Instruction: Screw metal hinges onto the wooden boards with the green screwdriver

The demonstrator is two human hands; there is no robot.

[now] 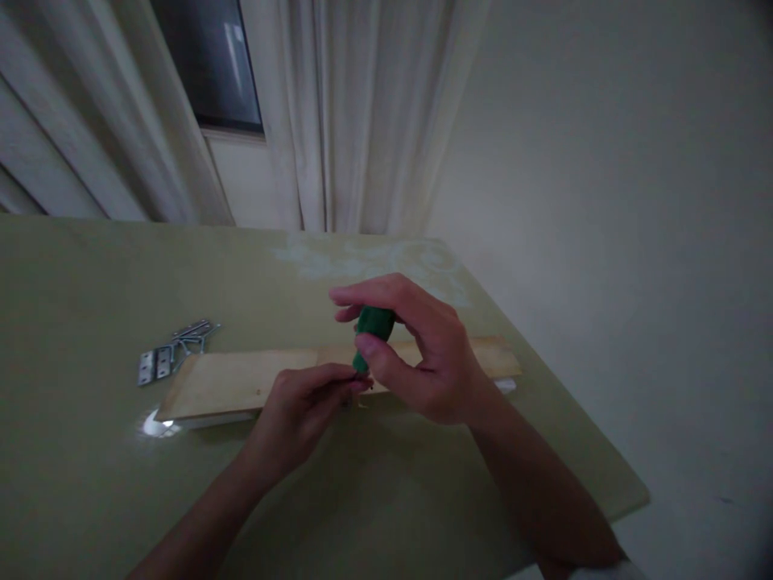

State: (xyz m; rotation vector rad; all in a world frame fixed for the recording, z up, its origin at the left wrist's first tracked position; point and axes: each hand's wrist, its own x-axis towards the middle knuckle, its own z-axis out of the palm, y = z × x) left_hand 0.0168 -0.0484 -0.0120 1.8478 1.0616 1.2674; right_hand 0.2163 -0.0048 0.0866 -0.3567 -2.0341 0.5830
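My right hand (423, 350) is wrapped round a green-handled tool (371, 326), probably a screwdriver, held upright with its tip down over a long pale wooden board (241, 379). The board lies flat across the yellowish-green table (90, 282). My left hand (307, 399) rests at the board's near edge, its fingers pinched together right at the tool's tip. What the fingers pinch is too small to make out.
Several small metal hinges (172, 350) lie on the table just beyond the board's left end. The table's right edge (543, 362) runs close to a white wall. Curtains and a dark window stand behind the table.
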